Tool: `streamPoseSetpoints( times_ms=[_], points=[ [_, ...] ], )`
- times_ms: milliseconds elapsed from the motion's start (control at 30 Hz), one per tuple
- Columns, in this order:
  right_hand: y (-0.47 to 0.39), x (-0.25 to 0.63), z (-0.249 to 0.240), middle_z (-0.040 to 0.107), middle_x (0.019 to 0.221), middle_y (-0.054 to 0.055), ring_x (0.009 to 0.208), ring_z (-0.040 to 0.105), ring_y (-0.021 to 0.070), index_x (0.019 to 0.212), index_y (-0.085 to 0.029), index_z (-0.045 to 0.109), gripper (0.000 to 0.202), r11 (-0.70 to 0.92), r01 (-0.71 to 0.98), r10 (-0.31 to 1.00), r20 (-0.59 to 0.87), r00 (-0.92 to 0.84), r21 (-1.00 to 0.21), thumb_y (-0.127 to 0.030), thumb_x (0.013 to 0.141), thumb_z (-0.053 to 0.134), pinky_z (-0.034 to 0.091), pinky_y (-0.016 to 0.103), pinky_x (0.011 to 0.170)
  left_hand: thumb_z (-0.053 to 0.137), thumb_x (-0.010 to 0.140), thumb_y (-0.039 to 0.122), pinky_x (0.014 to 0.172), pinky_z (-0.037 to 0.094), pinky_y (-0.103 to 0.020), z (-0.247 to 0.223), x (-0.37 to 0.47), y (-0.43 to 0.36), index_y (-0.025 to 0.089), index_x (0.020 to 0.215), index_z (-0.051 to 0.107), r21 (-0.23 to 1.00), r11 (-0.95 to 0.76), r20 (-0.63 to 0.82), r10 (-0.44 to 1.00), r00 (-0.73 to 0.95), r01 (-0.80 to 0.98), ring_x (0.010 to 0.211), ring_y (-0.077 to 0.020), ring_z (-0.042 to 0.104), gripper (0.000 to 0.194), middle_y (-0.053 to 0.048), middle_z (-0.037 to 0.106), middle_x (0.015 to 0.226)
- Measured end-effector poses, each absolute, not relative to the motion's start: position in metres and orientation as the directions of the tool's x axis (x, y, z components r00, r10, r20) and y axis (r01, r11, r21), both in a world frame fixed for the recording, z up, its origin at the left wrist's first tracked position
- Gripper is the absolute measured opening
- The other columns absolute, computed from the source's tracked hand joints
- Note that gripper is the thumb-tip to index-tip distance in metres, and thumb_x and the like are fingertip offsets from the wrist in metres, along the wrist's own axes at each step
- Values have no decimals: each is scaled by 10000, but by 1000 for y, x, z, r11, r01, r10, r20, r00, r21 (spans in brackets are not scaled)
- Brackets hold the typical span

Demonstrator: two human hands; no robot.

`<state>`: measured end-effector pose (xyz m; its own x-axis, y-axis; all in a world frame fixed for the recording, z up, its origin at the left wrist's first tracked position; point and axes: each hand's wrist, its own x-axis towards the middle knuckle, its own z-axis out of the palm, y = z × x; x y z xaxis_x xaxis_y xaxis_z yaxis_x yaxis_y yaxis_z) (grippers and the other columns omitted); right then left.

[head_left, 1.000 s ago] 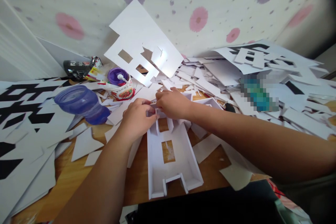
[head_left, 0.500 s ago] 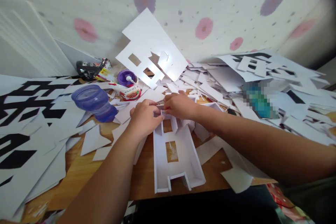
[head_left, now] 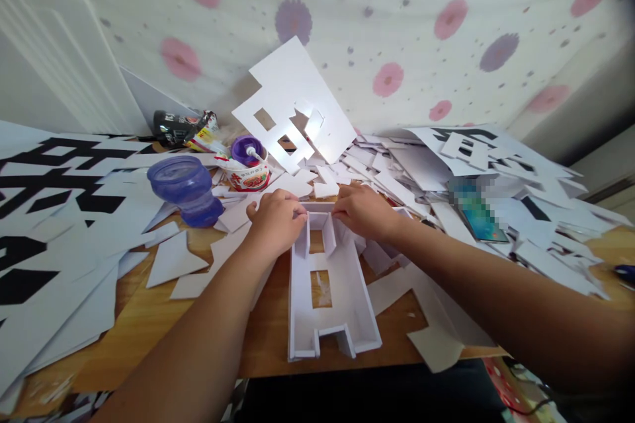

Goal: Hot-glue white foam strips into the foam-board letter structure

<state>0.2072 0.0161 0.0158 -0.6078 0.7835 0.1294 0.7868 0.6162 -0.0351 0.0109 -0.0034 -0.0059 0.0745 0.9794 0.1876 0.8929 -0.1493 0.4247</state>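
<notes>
A hollow white foam-board shape (head_left: 343,301) with raised side walls lies on the table in front of me, with two rectangular holes in its base and a notch at the near end. My left hand (head_left: 278,219) is closed at its far left corner, fingers bent over the wall. At the far right corner, my right hand (head_left: 361,210) pinches the wall with curled fingers. The far wall runs between both hands. The fingertips are partly hidden behind the knuckles.
Scraps of white board (head_left: 177,261) cover much of the wooden table (head_left: 143,317). A blue-purple plastic cup (head_left: 184,190) and a food tub (head_left: 249,178) with a purple lid stand left. A cut-out sheet (head_left: 317,96) leans behind. A phone (head_left: 479,211) lies right; black-patterned sheets (head_left: 74,238) lie left.
My right hand has moved right, away from the left hand, uncovering the middle of the far wall. My left hand stays at the left corner. The view has shifted slightly.
</notes>
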Motion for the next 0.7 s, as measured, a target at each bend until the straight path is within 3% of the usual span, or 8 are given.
streamPoseSetpoints(
  times_ms=[333, 700],
  points=[
    [21, 202, 7, 678, 847, 68, 834, 571, 192, 755, -156, 736, 247, 641, 765, 765, 132, -631, -58, -93, 842, 514, 361, 289, 745, 547, 796, 201, 896, 395, -534, -10, 17, -2, 243, 637, 678, 534, -143, 197, 979, 42, 833, 1088, -296, 554, 210, -33, 681, 1071],
    [20, 200, 8, 668, 846, 89, 838, 564, 209, 741, -142, 712, 253, 655, 755, 753, 128, -646, -42, -108, 856, 489, 337, 329, 782, 533, 800, 196, 891, 396, -518, -9, 19, -3, 231, 607, 641, 499, -144, 206, 978, 45, 855, 1083, -293, 551, 224, -21, 689, 1046]
  ],
)
